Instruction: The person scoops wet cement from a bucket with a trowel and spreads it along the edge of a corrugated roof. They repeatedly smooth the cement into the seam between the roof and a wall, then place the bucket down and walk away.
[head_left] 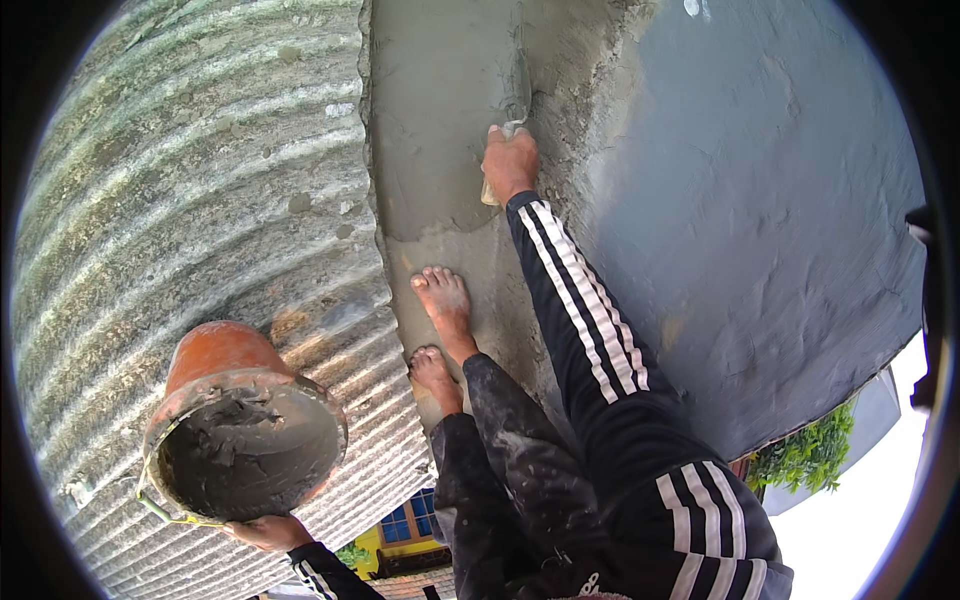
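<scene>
Trowel in right hand, bucket touching left hand

Setting: outdoors, daylight. L side: corrug. roof sheeting, grey, weathered w/ greenish tint & dark blotches; ridges look curved, prob. partly fisheye. Ctr: narrow grey cement walkway btwn roof edge & wall, damp-looking, smoother toward top, lighter/rougher lower. R side: lg. grey wall, smooth w/ faint ripples & streaks; rough, lumpy band along its base. Lower R: green foliage just past wall edge, pale grey surface behind it, sky blown out white. Bottom, L of ctr: yellow bldg. w/ blue-paned window.
</scene>
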